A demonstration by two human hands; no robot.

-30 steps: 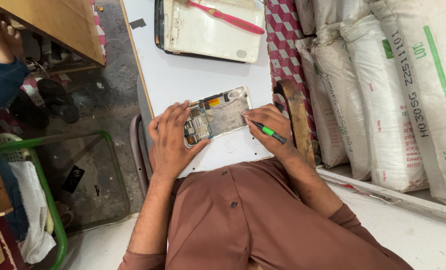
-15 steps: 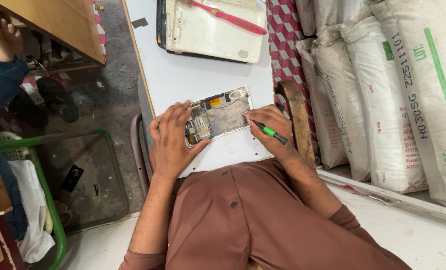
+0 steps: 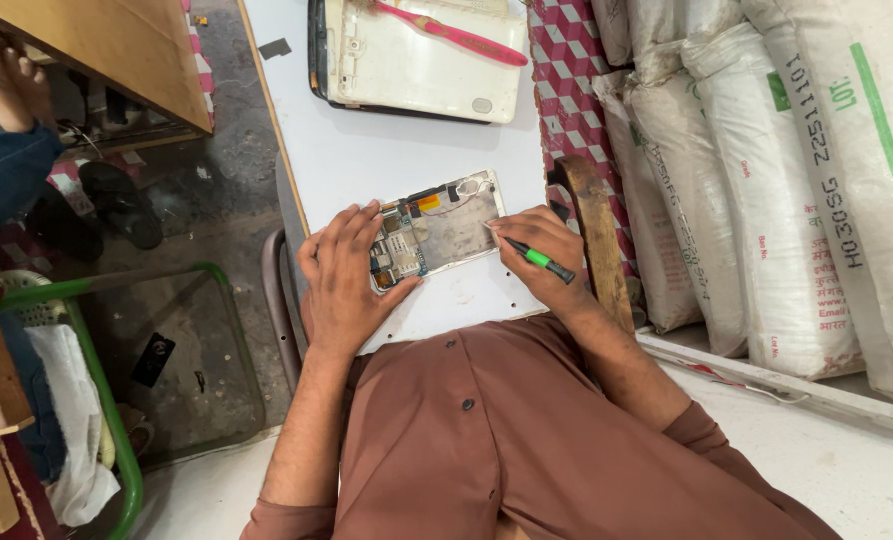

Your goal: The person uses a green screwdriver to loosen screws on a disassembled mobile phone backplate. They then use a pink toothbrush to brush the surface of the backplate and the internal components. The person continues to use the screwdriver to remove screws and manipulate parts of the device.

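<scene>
Opened phone (image 3: pixel 436 228) lies between both hands, left hand (image 3: pixel 344 275) flat, fingers spread on its left end, right hand (image 3: pixel 538 252) pinching green screwdriver (image 3: pixel 538 260) at its right edge

An opened phone (image 3: pixel 436 232) is laid flat near the counter's (image 3: pixel 366 150) near edge, its back removed, circuit board, an orange patch and grey metal plate exposed. It is turned at a slight angle to that edge. A dark screwdriver with a green grip (image 3: pixel 538 258) is pressed tip-first against its right end.
</scene>
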